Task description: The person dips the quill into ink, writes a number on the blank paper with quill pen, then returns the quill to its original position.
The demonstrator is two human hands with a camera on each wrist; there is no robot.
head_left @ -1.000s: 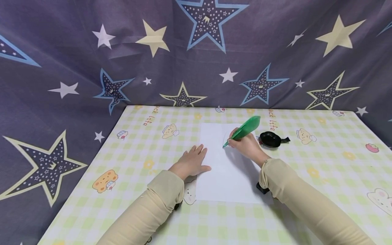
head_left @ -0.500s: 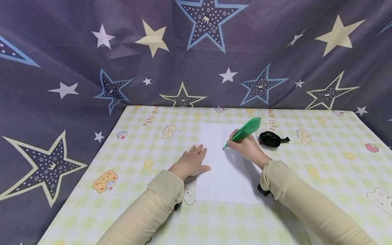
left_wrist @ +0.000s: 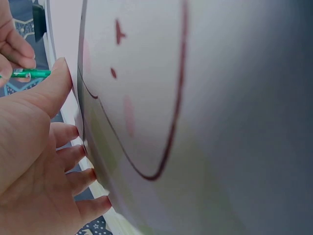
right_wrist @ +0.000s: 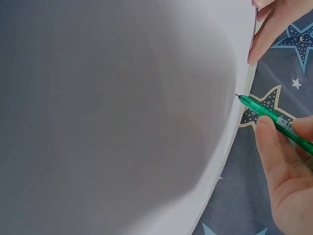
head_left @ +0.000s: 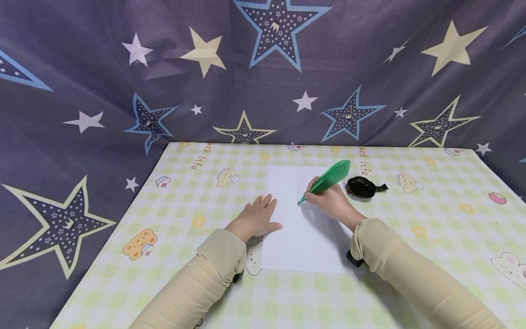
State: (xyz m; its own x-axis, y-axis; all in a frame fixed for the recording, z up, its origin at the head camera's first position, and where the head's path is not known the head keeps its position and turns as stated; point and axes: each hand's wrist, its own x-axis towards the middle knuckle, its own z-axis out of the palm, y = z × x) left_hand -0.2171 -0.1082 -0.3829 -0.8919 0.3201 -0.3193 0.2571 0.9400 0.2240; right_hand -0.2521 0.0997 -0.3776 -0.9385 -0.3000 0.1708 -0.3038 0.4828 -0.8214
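Note:
A sheet of white paper (head_left: 296, 246) lies on the table, with a thin curved line on its upper part. My right hand (head_left: 330, 198) pinches a green feather pen (head_left: 332, 177) between thumb and fingers, the plume leaning up to the right. In the right wrist view the tip of the pen (right_wrist: 264, 111) is right at the paper's surface. My left hand (head_left: 256, 217) rests with spread fingers over the left edge of the sheet, thumb on the paper. The left wrist view shows the same hand (left_wrist: 44, 152) with fingertips on the surface.
Just right of the paper sits a small black pan-shaped object (head_left: 361, 187) with a short handle. The tablecloth (head_left: 172, 274) is green-checked with cartoon prints. Behind the table hangs a dark curtain (head_left: 164, 45) with stars.
The pen tip has moved slightly down the paper with my right hand, and the curved line behind it is longer. My left hand has stayed in place.

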